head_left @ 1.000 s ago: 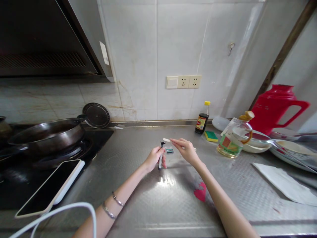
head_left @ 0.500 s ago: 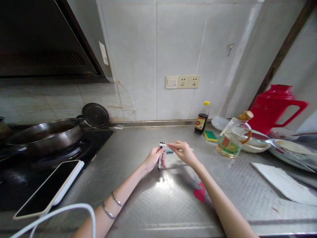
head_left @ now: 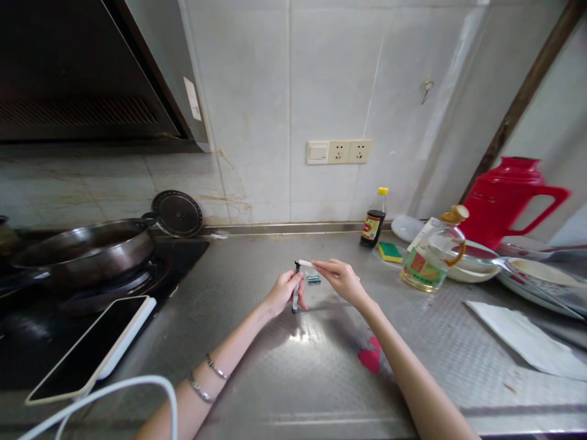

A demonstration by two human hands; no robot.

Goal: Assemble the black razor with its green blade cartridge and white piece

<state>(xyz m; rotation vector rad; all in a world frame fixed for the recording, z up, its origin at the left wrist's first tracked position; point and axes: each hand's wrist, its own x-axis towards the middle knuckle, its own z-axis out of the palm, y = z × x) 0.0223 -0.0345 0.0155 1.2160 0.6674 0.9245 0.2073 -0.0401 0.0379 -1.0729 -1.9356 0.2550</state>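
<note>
Upright in my left hand (head_left: 285,292) is a slim grey and black razor handle (head_left: 295,300), its dark top end showing above my closed fingers. My right hand (head_left: 340,279) pinches a thin white brush-like stick (head_left: 305,263), probably a toothbrush. The stick's left end is at the dark top of the handle; whether they touch is too small to tell. Just behind my hands, a small green and dark razor cartridge (head_left: 313,278) lies on the steel counter (head_left: 257,256).
To the left are a phone (head_left: 92,348) with a white cable (head_left: 137,380) and a pan (head_left: 92,250) on the stove. At right stand a soy sauce bottle (head_left: 373,223), a sponge (head_left: 389,252), an oil jug (head_left: 426,260), a red thermos (head_left: 499,195) and bowls (head_left: 472,269).
My right hand and the white stick have shifted slightly, and the stick's tip has moved a little right relative to the handle's top. My left hand stays nearly in place.
</note>
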